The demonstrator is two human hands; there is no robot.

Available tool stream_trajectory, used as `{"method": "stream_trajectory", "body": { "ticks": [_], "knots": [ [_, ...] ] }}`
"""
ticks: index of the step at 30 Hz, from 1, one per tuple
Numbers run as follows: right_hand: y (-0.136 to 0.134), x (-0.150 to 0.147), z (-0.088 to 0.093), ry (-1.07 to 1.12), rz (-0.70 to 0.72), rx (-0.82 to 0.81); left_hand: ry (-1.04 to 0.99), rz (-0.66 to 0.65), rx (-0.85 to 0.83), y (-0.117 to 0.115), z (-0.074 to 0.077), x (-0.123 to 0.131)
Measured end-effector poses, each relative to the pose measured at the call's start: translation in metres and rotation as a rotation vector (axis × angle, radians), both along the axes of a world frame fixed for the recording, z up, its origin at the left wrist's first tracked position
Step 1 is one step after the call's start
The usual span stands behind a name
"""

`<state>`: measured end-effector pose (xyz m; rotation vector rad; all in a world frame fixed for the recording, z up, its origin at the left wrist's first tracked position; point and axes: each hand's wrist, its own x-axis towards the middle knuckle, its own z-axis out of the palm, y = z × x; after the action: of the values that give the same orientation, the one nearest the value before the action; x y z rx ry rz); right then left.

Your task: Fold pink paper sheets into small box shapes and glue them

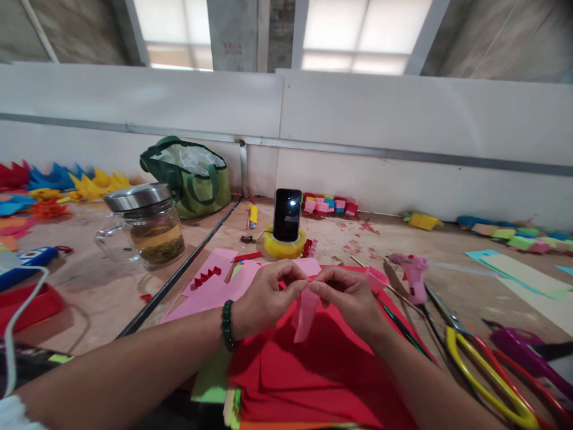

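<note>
A narrow strip of pink paper (304,316) hangs down between my two hands, its top end pinched in my fingertips. My left hand (273,292), with a dark green bead bracelet at the wrist, closes thumb and fingers on the strip. From the other side my right hand (351,298) pinches the same end, its fingertips touching the left ones. Below lies a stack of red paper sheets (313,370). Pink sheets (210,298) spread to the left, with a red zigzag-folded strip (206,278) on them. A small pink folded piece (376,279) sits just beyond my right hand.
A phone (287,215) stands in a yellow tape roll (283,245). To the right lie a pink glue gun (415,278) and scissors with yellow handles (486,376). A glass mug of tea (154,230) and a green bag (201,185) stand at the left.
</note>
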<state>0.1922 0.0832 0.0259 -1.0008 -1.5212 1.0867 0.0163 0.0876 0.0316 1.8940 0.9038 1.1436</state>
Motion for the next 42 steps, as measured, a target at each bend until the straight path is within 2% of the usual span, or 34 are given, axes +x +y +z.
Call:
{"method": "stream_trajectory", "body": {
  "ticks": [5,11,19,28,32,37,40,42],
  "knots": [
    [0.002,0.0,-0.002,0.048,-0.016,-0.028,0.095,-0.069,-0.108,0.004,-0.006,0.001],
    [0.002,-0.006,-0.005,0.03,0.042,-0.064,0.062,-0.101,-0.134,0.005,-0.011,0.004],
    [0.003,-0.006,-0.009,0.012,0.018,-0.051,0.042,-0.17,-0.261,0.007,-0.018,0.005],
    [0.003,-0.011,-0.014,-0.045,-0.045,-0.009,-0.049,-0.222,-0.558,0.005,-0.022,0.011],
    [0.004,-0.011,-0.014,-0.045,-0.024,-0.026,-0.059,-0.233,-0.564,0.006,-0.023,0.01],
    [0.002,-0.009,-0.009,0.012,0.028,-0.047,0.077,-0.223,-0.466,0.005,-0.025,0.007],
    [0.003,-0.004,-0.005,-0.012,0.055,-0.001,0.123,-0.219,-0.389,0.004,-0.024,0.007],
    [0.006,0.001,-0.004,-0.001,0.008,0.056,0.099,-0.238,-0.356,0.006,-0.022,0.006]
  ]
}}
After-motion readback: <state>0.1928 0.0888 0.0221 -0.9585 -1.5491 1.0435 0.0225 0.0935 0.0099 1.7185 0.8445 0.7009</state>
